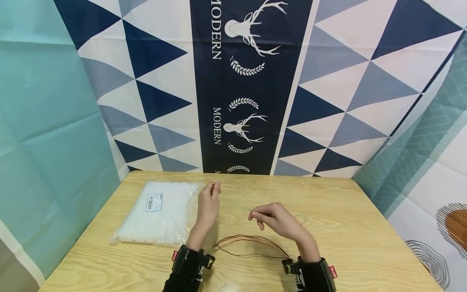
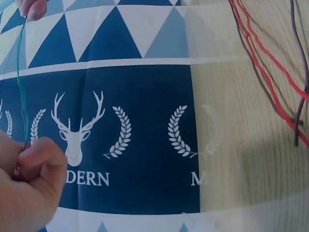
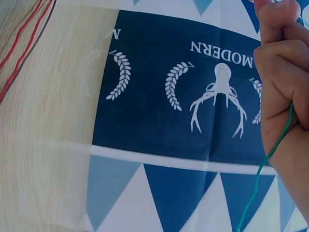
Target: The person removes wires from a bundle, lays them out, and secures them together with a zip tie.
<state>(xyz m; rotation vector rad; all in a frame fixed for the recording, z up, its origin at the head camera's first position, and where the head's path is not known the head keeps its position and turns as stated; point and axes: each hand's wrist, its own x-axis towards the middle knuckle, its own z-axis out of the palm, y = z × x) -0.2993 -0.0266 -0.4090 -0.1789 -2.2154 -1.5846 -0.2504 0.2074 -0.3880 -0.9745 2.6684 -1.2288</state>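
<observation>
A thin green cord (image 1: pixel 236 205) stretches between my two raised hands above the table. My left hand (image 1: pixel 209 206) pinches one part of it between thumb and curled fingers. Something small and red peeks out between those fingers in the left wrist view, mostly hidden, so its kind is unclear. To the right and slightly nearer, my right hand (image 1: pixel 279 221) pinches the green cord with its fingertips. From this hand a loose length of the green cord (image 3: pixel 258 176) trails down in the right wrist view. Several red and brown cords (image 1: pixel 251 237) lie curved on the table between my forearms.
A clear plastic bag (image 1: pixel 171 215) packed with white pieces, bearing a barcode label (image 1: pixel 154 202), lies left of my left hand. The wooden table (image 1: pixel 350 243) ends against a patterned cloth backdrop (image 1: pixel 251 81), with more cloth hanging at both sides.
</observation>
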